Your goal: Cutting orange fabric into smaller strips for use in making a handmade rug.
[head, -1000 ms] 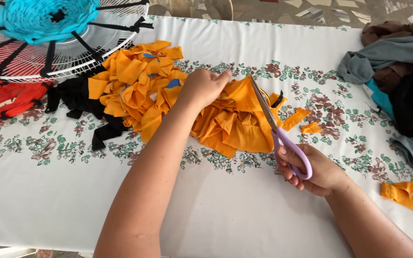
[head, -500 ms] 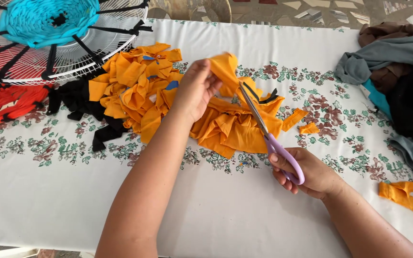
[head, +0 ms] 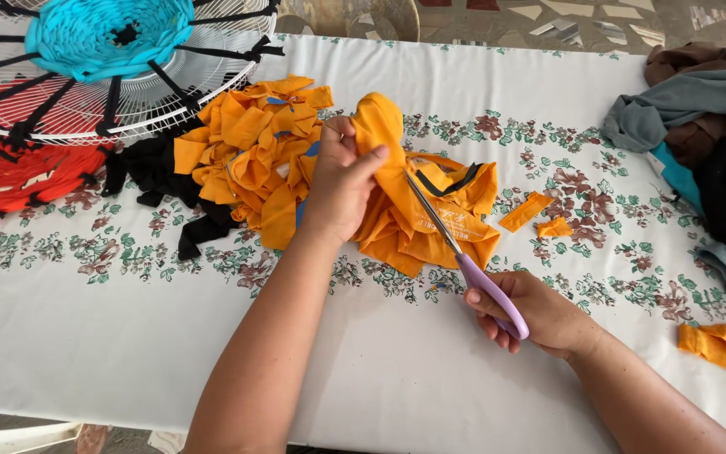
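My left hand (head: 342, 181) pinches a fold of an orange garment (head: 430, 210) and lifts it off the table. My right hand (head: 539, 315) grips purple-handled scissors (head: 464, 261), whose blades point up and left into the cloth just below the left hand. A heap of cut orange strips (head: 249, 155) lies to the left of the garment.
A white wire fan guard (head: 212, 59) with blue and red woven strips sits at the far left, black strips (head: 157, 172) beside it. Piled clothes (head: 699, 126) lie at the right, loose orange scraps (head: 539, 214) nearby. The floral tablecloth (head: 86, 319) covers the table.
My left hand has raised the orange fold higher off the table. The scissors have slid in toward the lifted cloth, and my right hand has moved slightly lower and left.
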